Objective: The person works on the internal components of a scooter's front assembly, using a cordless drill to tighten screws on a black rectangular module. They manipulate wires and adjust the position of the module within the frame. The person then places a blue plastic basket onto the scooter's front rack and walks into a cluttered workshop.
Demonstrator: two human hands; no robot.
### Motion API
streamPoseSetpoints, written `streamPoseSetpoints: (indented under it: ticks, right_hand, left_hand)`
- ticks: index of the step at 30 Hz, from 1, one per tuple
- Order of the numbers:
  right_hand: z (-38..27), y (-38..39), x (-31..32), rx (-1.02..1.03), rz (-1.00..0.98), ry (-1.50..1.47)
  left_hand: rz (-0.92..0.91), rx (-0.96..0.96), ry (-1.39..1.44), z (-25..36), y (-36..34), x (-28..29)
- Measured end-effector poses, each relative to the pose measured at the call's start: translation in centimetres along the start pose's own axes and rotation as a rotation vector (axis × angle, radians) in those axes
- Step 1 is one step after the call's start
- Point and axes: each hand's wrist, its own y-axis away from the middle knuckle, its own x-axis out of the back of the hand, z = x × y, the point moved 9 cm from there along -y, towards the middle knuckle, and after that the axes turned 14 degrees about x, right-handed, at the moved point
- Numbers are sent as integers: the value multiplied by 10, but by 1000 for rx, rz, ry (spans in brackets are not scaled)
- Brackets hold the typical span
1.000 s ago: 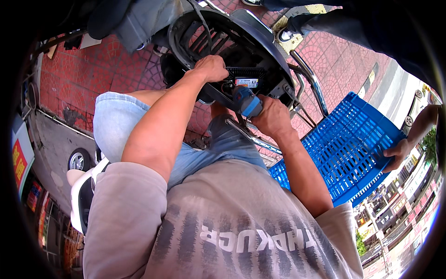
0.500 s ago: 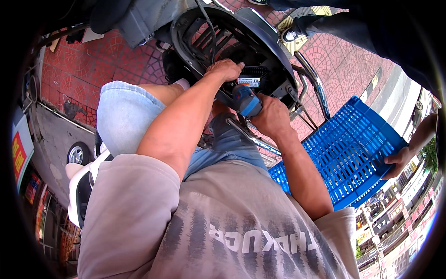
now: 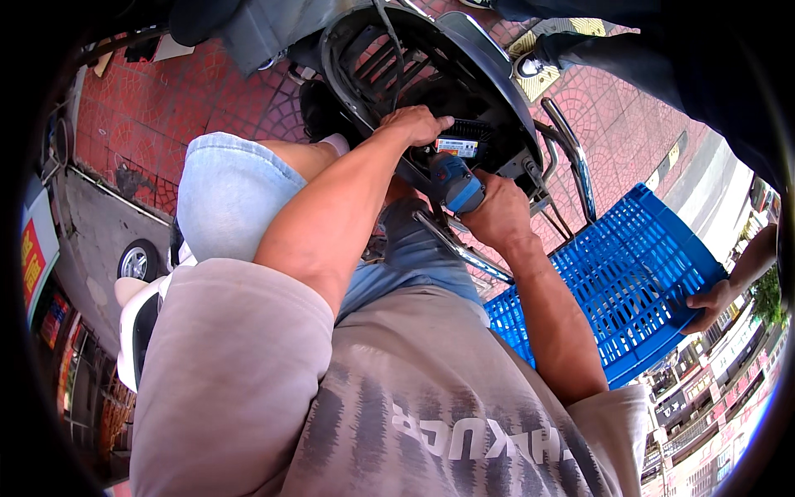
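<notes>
In my right hand point(image 3: 501, 207) is a blue and black cordless power driver point(image 3: 460, 187), its front end pointed down into the open body of a scooter point(image 3: 520, 83). Beside that front end sits a black finned box point(image 3: 484, 131) with a white, red and yellow label. My left hand point(image 3: 414, 126) is closed at the box's left edge, one digit stretched along its top. The rest of that hand's fingers curl down out of sight. Where the driver's tip meets the scooter is hidden.
A blue plastic crate point(image 3: 617, 273) stands at the right, with another person's hand point(image 3: 708, 308) on its edge. Chrome rails point(image 3: 571, 157) stick out beside the scooter. Another person's shoe point(image 3: 528, 65) is at the top right, on red paving point(image 3: 157, 124). A cable point(image 3: 396, 50) hangs across the opening.
The whole view has shifted slightly, so the scooter and my hands appear farther right. Both hands, the driver and the box keep about the same places relative to each other.
</notes>
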Motion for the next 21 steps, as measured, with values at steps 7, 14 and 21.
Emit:
streamPoseSetpoints:
  ticks: [7, 14, 21]
  right_hand:
    - [1, 1, -1, -18, 20, -4]
    - [-4, 1, 2, 59, 50, 37]
    - [4, 4, 3, 66, 70, -27]
  left_hand:
    - [7, -20, -14, 1, -4, -1]
    - [-15, -197, -32, -1, -11, 1]
    - [18, -350, -202, 7, 28, 16]
